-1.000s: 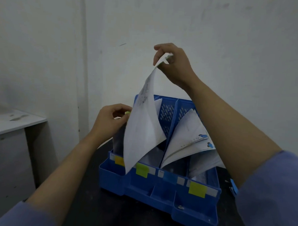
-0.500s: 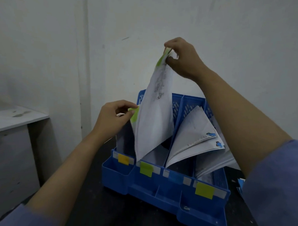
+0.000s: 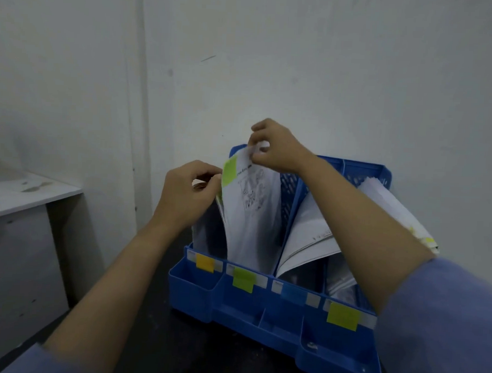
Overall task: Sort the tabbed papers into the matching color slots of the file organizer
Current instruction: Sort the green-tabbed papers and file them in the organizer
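My right hand (image 3: 274,148) pinched the top edge of the paper (image 3: 252,214) with the green tab (image 3: 229,170). My left hand (image 3: 188,192) gripped the papers beside it. The sheet stood upright, directly above the green slot (image 3: 243,279) of the organizer (image 3: 261,322), under my right hand.

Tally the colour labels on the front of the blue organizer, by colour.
Orange label: 1
Green label: 1
Blue label: 1
Yellow label: 1
Total: 4 labels on the organizer
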Demonstrator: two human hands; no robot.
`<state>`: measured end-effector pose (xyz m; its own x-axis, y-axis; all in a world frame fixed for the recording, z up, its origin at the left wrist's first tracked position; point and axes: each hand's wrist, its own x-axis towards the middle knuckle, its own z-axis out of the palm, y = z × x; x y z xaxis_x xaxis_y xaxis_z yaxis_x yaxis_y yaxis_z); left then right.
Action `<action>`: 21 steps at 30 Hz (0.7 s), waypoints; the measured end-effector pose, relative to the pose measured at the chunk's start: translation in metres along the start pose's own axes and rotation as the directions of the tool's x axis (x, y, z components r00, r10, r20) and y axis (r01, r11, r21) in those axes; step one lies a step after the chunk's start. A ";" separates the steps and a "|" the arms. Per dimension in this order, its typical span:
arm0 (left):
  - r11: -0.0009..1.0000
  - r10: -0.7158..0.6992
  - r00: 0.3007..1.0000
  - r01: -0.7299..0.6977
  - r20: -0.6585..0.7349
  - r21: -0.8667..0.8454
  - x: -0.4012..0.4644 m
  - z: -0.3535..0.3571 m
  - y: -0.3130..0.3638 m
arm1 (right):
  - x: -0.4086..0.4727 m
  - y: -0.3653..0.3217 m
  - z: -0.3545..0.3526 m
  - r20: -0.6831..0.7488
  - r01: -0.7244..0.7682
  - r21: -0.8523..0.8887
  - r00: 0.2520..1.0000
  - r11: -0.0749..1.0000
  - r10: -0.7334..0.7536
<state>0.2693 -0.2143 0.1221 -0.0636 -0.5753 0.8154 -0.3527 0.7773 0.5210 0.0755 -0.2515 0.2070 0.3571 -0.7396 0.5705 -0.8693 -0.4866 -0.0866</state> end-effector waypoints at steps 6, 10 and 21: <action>0.998 0.047 0.995 -0.050 0.090 0.041 -0.002 0.005 0.008 | -0.020 0.009 0.021 -0.002 -0.066 0.104 0.998 0.992 0.067; 0.947 0.137 0.989 -0.147 0.055 0.284 0.001 0.016 0.014 | -0.029 0.006 0.031 -0.038 -0.033 0.091 0.999 0.995 0.037; 0.888 0.194 0.979 -0.202 0.062 0.413 -0.009 0.028 0.018 | -0.039 0.010 0.052 0.098 -0.139 0.026 0.986 0.990 0.136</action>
<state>0.2369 -0.2021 0.1174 -0.1882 -0.4286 0.8836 -0.6859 0.7014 0.1941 0.0708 -0.2516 0.1409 0.2670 -0.8407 0.4710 -0.9013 -0.3909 -0.1867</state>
